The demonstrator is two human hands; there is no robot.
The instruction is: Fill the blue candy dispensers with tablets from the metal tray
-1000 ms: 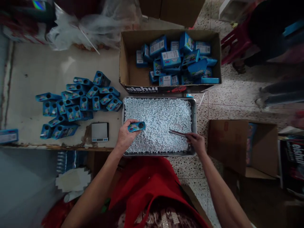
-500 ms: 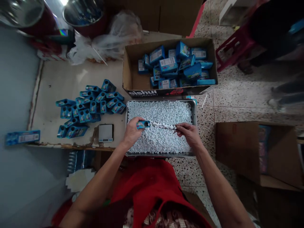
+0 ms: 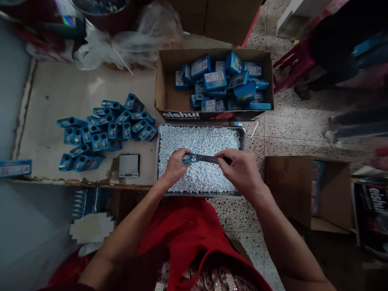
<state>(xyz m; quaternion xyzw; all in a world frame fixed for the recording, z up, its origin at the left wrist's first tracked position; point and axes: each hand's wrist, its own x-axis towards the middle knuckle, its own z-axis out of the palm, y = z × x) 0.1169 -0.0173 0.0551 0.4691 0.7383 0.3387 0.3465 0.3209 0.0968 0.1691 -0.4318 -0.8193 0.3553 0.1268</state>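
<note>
A small blue candy box (image 3: pixel 188 158) is held in my left hand (image 3: pixel 176 166), its holed end facing right with white pellets showing at the opening. My right hand (image 3: pixel 241 167) grips a narrow dark scoop (image 3: pixel 207 159), whose tip meets that opening. Both hands are above a metal tray (image 3: pixel 243 141) filled with small white candy pellets (image 3: pixel 200 137). Left of the tray, several blue boxes (image 3: pixel 103 121) with round holes in their ends stand clustered on the table. A small digital scale (image 3: pixel 129 165) lies near the table's front edge.
Behind the tray, an open cardboard box (image 3: pixel 168 95) holds several blue candy boxes. Plastic bags (image 3: pixel 145 36) lie at the back left. Another open carton (image 3: pixel 287 190) sits to the right. A person sits on a red stool (image 3: pixel 295 64) at the upper right.
The scoop, earlier lined with white pellets, now looks dark and bare along its length. Pellets show in the box's opening. My right hand has turned over, and the view has shifted slightly.
</note>
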